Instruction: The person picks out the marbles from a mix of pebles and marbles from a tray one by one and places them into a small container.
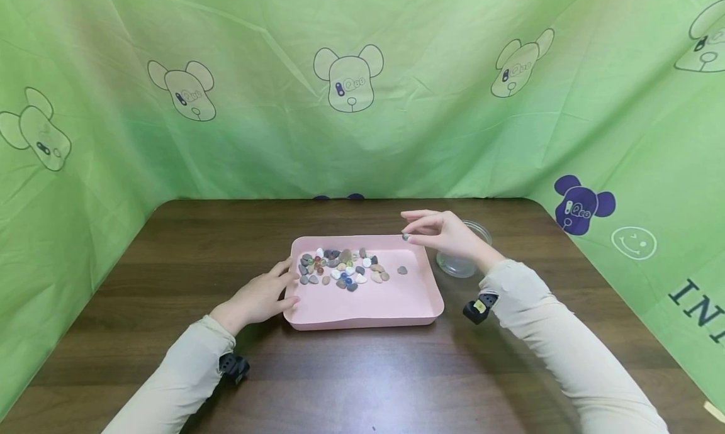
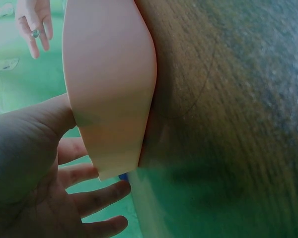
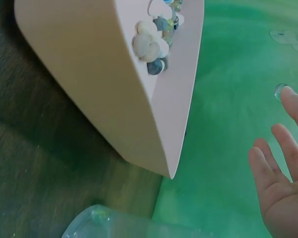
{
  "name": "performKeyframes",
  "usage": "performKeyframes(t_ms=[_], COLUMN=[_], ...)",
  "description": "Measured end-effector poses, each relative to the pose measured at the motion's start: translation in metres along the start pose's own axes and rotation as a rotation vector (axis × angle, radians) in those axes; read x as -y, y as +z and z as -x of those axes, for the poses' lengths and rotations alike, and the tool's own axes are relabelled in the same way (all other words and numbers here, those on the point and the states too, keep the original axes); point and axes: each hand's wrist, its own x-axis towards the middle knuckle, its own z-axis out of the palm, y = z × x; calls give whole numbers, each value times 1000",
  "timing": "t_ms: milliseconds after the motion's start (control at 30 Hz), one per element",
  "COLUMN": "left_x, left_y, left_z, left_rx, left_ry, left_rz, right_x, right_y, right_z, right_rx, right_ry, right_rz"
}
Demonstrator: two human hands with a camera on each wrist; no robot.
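Note:
Between thumb and fingertip my right hand (image 1: 447,233) pinches a clear glass marble (image 3: 279,92), raised above the back right corner of a pink tray (image 1: 391,322). My left hand (image 1: 255,300) rests at the tray's left side, fingers spread and touching its rim. Inside the tray, mostly left of the middle, lie several grey, white and tan pebbles (image 1: 376,277) mixed with coloured marbles (image 1: 320,271). One grey pebble (image 1: 402,270) sits apart toward the right. Behind my right hand stands a clear glass jar (image 1: 455,267), partly hidden by the wrist; what it holds cannot be made out.
A brown wooden table (image 1: 362,383) carries the tray and the jar, which stand close together at the tray's right side. Green cloth (image 1: 272,138) printed with bear heads hangs behind and on both sides.

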Motion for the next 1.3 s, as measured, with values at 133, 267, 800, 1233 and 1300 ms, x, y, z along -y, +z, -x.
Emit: performKeyframes(t_ms=[133,267,800,1233,1300], left_x=[0,0,2,1,1], left_y=[-1,-1,0,0,1], left_z=[0,0,-1,0,0], left_rx=[-1,4,-11,-11,-8], left_ry=[2,-2,12,15,14], left_rz=[1,2,-9,-7,-6], right_x=[-6,-10,-27,-42,-44], right_y=[-5,-10,-26,-38,-39], right_z=[4,8,23,35,36], right_rx=[-21,-56,-172,-264,-271], right_ry=[-4,10,42,69,74], right_rz=[2,25,36,39,47])
